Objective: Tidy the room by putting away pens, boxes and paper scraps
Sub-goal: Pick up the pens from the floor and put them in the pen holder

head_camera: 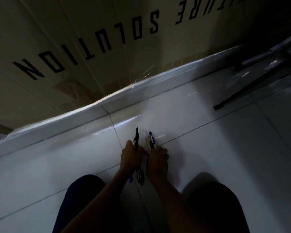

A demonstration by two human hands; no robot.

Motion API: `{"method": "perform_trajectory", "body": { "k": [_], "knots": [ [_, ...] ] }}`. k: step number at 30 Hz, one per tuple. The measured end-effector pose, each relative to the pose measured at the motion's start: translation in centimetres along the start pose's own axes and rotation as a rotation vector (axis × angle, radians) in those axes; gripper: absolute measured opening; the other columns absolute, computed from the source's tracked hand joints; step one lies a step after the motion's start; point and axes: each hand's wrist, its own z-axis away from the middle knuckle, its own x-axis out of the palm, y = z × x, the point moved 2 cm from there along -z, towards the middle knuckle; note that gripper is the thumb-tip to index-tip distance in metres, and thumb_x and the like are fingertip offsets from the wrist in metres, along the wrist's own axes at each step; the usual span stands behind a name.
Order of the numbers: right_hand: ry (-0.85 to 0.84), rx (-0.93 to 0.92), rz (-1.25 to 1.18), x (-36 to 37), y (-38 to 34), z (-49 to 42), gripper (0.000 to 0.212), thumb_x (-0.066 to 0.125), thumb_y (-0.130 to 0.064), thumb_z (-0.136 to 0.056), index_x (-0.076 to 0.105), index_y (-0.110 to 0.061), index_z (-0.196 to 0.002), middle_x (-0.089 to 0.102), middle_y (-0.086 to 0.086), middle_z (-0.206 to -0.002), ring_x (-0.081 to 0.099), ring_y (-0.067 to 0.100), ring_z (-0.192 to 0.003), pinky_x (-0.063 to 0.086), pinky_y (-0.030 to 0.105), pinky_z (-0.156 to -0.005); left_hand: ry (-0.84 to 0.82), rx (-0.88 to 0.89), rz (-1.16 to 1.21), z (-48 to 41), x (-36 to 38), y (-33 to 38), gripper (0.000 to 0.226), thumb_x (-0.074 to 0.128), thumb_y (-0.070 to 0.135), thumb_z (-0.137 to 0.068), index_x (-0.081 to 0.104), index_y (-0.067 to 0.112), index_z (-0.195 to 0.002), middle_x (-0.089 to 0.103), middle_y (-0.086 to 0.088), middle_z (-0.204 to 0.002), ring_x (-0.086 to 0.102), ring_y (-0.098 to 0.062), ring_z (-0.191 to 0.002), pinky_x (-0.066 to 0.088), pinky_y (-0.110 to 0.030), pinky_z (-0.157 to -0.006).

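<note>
The left hand (130, 155) is gripping a black pen (136, 137) in curled fingers, while the right hand (158, 158) is pinching the near ends of the loose pens (150, 141) lying on the floor (57, 165) near its far edge.

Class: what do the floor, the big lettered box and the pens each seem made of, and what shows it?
The floor: probably glazed ceramic tile; glossy, reflective, thin grout lines. The box: matte brown corrugated cardboard; its fluted edge shows. The pens: likely plastic, smooth black and coloured barrels; too dim to be sure.
</note>
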Motion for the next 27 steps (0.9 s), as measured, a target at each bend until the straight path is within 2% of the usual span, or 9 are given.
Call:
{"method": "perform_trajectory", "body": {
  "k": [2, 6, 9, 11, 14, 19, 21, 24, 27],
  "knots": [
    [0.048, 0.006, -0.057, 0.0, 0.6, -0.3, 0.034, 0.083, -0.007, -0.064, 0.060, 0.009, -0.083, 0.060, 0.023, -0.077, 0.062, 0.034, -0.064, 0.055, 0.034, -0.056, 0.015, 0.004, -0.040, 0.0, -0.2, -0.1, 0.019, 0.055, 0.023, -0.091, 0.049, 0.009, -0.101, 0.061, -0.015, -0.098, 0.059, -0.035, -0.090, 0.052, -0.045, -0.081],
    [-0.102, 0.052, -0.157, -0.4, 1.4, -1.2, 0.031, 0.051, -0.017, -0.094, 0.046, 0.001, -0.120, 0.056, 0.018, -0.118, 0.057, 0.031, -0.107, 0.045, 0.034, -0.090, 0.027, -0.007, 0.007, 0.3, -0.9, 0.0, 0.013, 0.057, 0.020, -0.090, 0.047, 0.012, -0.094, 0.057, -0.010, -0.089, 0.059, -0.027, -0.078, 0.053, -0.039, -0.069],
    [-0.240, -0.001, -0.280, -1.0, 1.7, -1.0, 0.037, 0.046, -0.019, -0.097, 0.039, -0.002, -0.129, 0.049, 0.016, -0.127, 0.052, 0.032, -0.116, 0.043, 0.035, -0.094, 0.009, 0.001, 0.088, 0.6, -1.1, 0.6, 0.019, 0.062, 0.027, -0.089, 0.048, 0.015, -0.086, 0.058, -0.010, -0.083, 0.060, -0.028, -0.074, 0.056, -0.043, -0.069],
    [-0.304, -0.054, -0.334, -1.5, 1.5, -0.6, 0.038, 0.046, -0.018, -0.098, 0.039, -0.002, -0.131, 0.047, 0.016, -0.128, 0.052, 0.031, -0.116, 0.042, 0.029, -0.090, -0.017, 0.008, 0.156, 0.9, -1.3, 1.3, 0.025, 0.065, 0.033, -0.087, 0.050, 0.014, -0.082, 0.058, -0.009, -0.074, 0.059, -0.026, -0.065, 0.056, -0.043, -0.063],
    [-0.326, -0.055, -0.462, -2.5, 1.1, -0.5, 0.032, 0.043, -0.017, -0.099, 0.042, -0.001, -0.127, 0.054, 0.018, -0.123, 0.056, 0.030, -0.106, 0.044, 0.028, -0.081, -0.074, 0.024, 0.237, 1.4, -1.6, 2.6, 0.025, 0.064, 0.030, -0.089, 0.051, 0.010, -0.082, 0.053, -0.006, -0.062, 0.052, -0.019, -0.048, 0.050, -0.031, -0.047],
    [-0.290, -0.045, -0.619, -4.5, 0.7, -0.1, 0.034, 0.049, -0.031, -0.098, 0.054, -0.002, -0.116, 0.061, 0.011, -0.094, 0.054, 0.017, -0.075, 0.040, 0.021, -0.054, -0.045, 0.013, 0.274, 2.1, -2.6, 3.7, 0.023, 0.062, 0.026, -0.091, 0.054, 0.009, -0.077, 0.050, -0.005, -0.056, 0.049, -0.018, -0.043, 0.046, -0.027, -0.044],
    [-0.256, -0.041, -0.670, -5.7, 0.3, -0.1, 0.038, 0.054, -0.039, -0.094, 0.059, -0.005, -0.111, 0.060, 0.007, -0.086, 0.056, 0.017, -0.072, 0.043, 0.021, -0.054, -0.032, 0.021, 0.275, 2.4, -3.3, 4.4, 0.022, 0.062, 0.027, -0.090, 0.055, 0.010, -0.077, 0.052, -0.005, -0.057, 0.049, -0.017, -0.043, 0.044, -0.025, -0.042],
    [-0.208, -0.011, -0.700, -6.6, -0.2, 0.2, 0.039, 0.058, -0.051, -0.088, 0.063, -0.012, -0.091, 0.062, 0.007, -0.073, 0.062, 0.025, -0.068, 0.054, 0.034, -0.061, -0.024, 0.043, 0.292, 3.1, -4.1, 5.5, 0.020, 0.064, 0.023, -0.090, 0.056, 0.010, -0.077, 0.053, -0.005, -0.058, 0.050, -0.015, -0.044, 0.041, -0.022, -0.039],
    [-0.164, 0.016, -0.777, -8.1, -0.3, 1.2, 0.040, 0.058, -0.053, -0.087, 0.061, -0.014, -0.077, 0.060, 0.006, -0.066, 0.059, 0.023, -0.061, 0.053, 0.037, -0.061, -0.015, 0.076, 0.320, 4.2, -4.7, 6.6, 0.024, 0.067, 0.022, -0.087, 0.054, 0.010, -0.071, 0.052, -0.004, -0.054, 0.049, -0.015, -0.040, 0.039, -0.021, -0.037]
  ]
}}
